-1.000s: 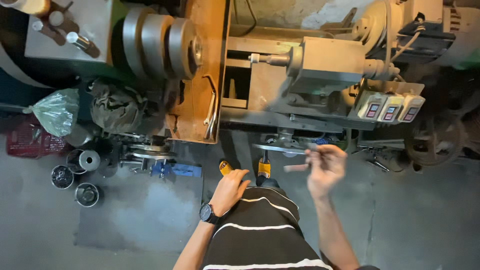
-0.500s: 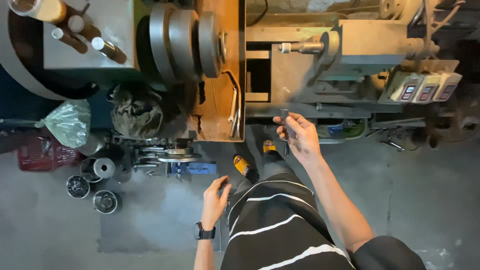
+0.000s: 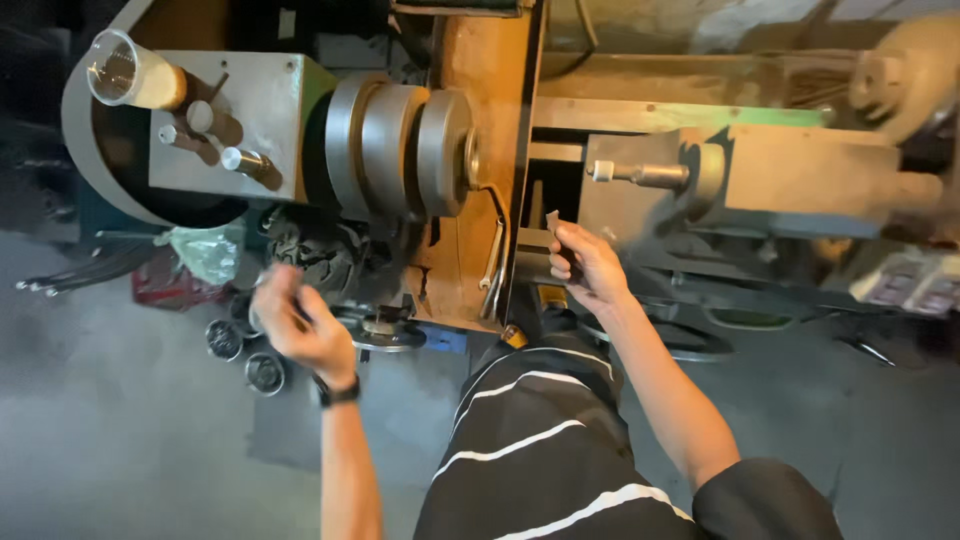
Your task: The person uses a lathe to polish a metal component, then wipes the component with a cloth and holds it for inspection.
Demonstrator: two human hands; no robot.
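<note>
The left hand (image 3: 300,325), blurred and loosely curled on nothing I can make out, has risen from hip level toward the stepped grey metal pulley (image 3: 400,145). The right hand (image 3: 585,265), now nearer the rusty lathe bed (image 3: 480,180), is pinching a small flat metal piece (image 3: 551,219).
</note>
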